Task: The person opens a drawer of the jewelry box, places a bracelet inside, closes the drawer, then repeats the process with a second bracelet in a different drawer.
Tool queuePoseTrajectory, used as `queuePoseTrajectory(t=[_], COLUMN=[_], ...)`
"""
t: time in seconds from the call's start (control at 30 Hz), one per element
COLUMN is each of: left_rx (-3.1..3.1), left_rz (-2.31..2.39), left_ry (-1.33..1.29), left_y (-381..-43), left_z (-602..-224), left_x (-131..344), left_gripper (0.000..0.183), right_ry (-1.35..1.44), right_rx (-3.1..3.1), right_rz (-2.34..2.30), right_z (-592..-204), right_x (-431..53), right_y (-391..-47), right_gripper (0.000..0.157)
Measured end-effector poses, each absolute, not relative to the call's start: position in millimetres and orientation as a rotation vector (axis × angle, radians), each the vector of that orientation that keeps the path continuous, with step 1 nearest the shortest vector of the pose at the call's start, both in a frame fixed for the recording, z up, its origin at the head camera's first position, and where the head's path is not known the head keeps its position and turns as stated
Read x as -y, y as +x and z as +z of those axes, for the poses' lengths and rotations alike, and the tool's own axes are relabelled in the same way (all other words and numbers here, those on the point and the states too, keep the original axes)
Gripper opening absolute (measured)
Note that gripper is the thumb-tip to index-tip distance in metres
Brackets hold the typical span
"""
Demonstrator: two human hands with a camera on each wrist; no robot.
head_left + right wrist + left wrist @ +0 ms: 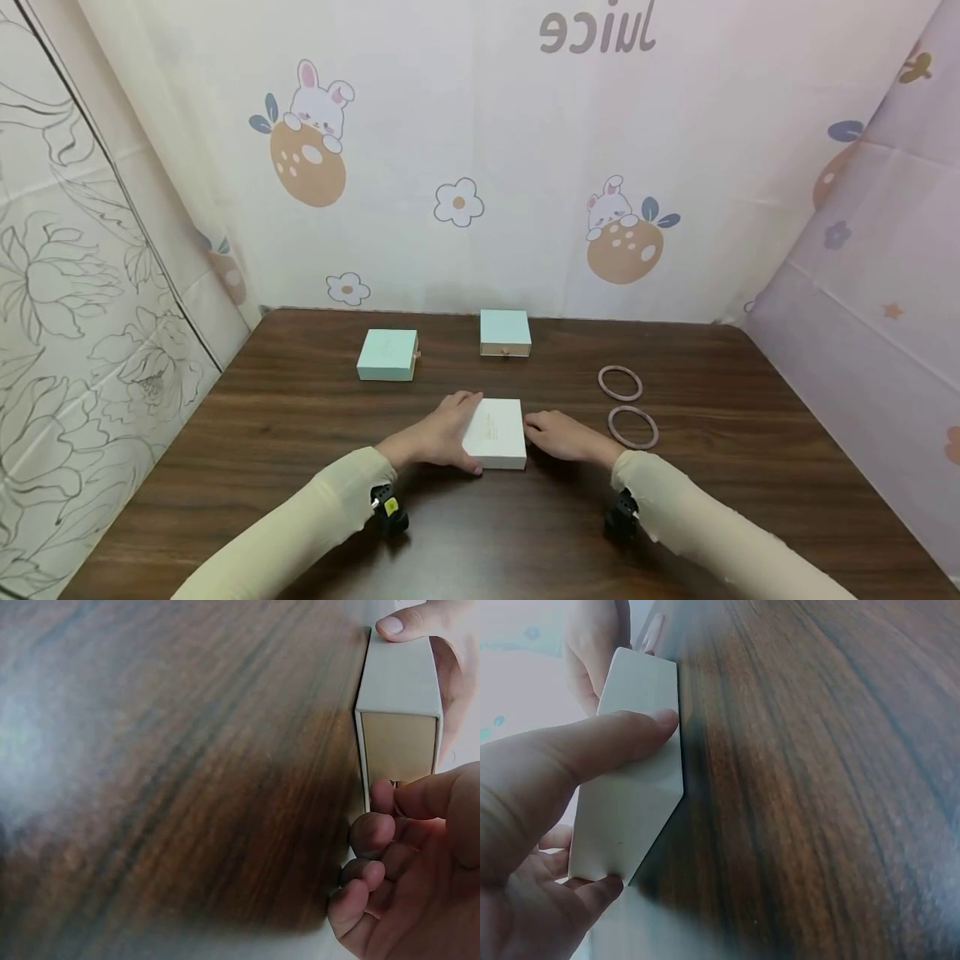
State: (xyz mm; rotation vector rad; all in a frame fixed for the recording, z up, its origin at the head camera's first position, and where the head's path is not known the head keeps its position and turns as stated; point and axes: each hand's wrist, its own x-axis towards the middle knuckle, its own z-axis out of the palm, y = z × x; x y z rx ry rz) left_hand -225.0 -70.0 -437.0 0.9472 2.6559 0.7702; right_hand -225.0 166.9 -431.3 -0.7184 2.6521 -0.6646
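Observation:
A white drawer-style gift box (498, 432) with faint gold lettering on its lid lies flat on the dark wooden table. My left hand (441, 430) grips its left part, thumb (641, 733) along the near side and the other fingers round the left end and far side. At the right end, thumb and index finger of my right hand (561, 435) pinch the small pull tab on the tan drawer front (399, 744). The tab itself is mostly hidden between the fingertips. In the right wrist view the drawer front sits flush within the white sleeve.
Behind the hands stand two mint-green drawer boxes, one at the left (387, 354) and one further back (505, 332). Two pinkish rings, a farther ring (602, 388) and a nearer ring (613, 432), lie beyond my right hand. A patterned curtain (510, 250) hangs along the table's back edge.

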Motion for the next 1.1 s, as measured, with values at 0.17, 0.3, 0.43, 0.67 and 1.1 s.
queuePoseTrajectory(t=[0.17, 0.3, 0.43, 0.67, 1.1], left_rx=[-2.666, -2.656, -2.649, -2.651, -2.655], left_rz=[0.766, 0.782, 0.801, 0.79, 0.791], left_ry=[0.954, 0.954, 0.954, 0.95, 0.969], left_y=[-225.8, -225.3, -224.0, -223.0, -224.6], left_z=[-438.0, -438.0, -438.0, -437.6, -440.5], left_x=[70.4, 70.8, 71.5, 71.9, 72.3], left_gripper=[0.109, 0.108, 0.108, 0.108, 0.109], right_ry=[-0.751, -0.767, -0.793, -0.792, -0.775], right_rx=[-2.657, -2.659, -2.663, -2.695, -2.727], right_rz=[-0.7, -0.699, -0.698, -0.69, -0.669], right_z=[-433.4, -433.3, -433.5, -434.5, -435.8], right_x=[-167.7, -167.9, -168.2, -170.0, -172.0], right_y=[-224.2, -223.6, -223.1, -221.8, -220.4], right_gripper=[0.026, 0.027, 0.028, 0.027, 0.027])
